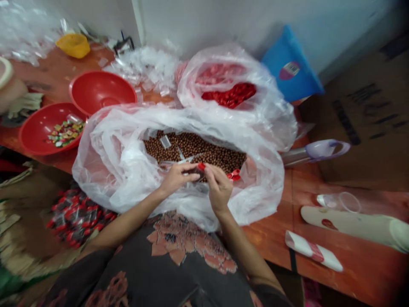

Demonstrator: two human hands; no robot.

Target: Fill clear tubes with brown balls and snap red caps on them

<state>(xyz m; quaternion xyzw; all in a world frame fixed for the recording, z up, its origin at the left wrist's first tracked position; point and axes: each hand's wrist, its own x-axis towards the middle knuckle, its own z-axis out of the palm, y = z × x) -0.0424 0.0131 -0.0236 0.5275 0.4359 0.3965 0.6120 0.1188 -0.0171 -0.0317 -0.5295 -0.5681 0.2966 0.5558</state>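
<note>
My right hand pinches a small red cap between thumb and fingertips. Beside it, my left hand has its thumb and fingers closed around something small under the cap, mostly hidden and too blurred to name. Both hands are over a large clear plastic bag with its mouth folded wide. Inside lie many small brown balls, with a clear little container on top of them. A few loose red caps rest at the bag's right side, near my right hand.
Behind stands a bag of red caps next to a pile of clear containers. Two red bowls are left; a carton of red-capped containers sits lower left. Right are a blue bin, scoop and cardboard box.
</note>
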